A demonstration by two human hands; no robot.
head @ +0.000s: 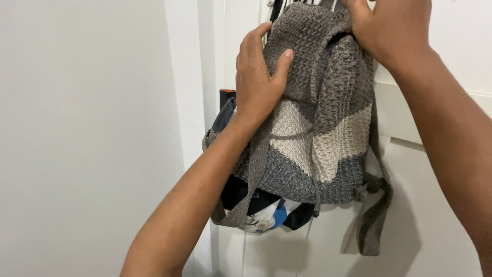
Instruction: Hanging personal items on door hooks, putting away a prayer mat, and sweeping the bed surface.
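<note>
Knitted grey-cream backpack (328,118) hanging vs white door (435,215). L hand (256,77) flat on front, fingers apart; R hand (389,25) fingers clamped on top. Dark bag (266,210) behind.

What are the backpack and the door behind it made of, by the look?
Backpack: knitted or crocheted yarn, likely wool or acrylic, matte; open textured stitches in grey, brown and cream bands, straps of the same knit. Left hand presses its front, right hand grips the top. Door: smooth white painted panel, probably wood or board; cannot tell which.
</note>
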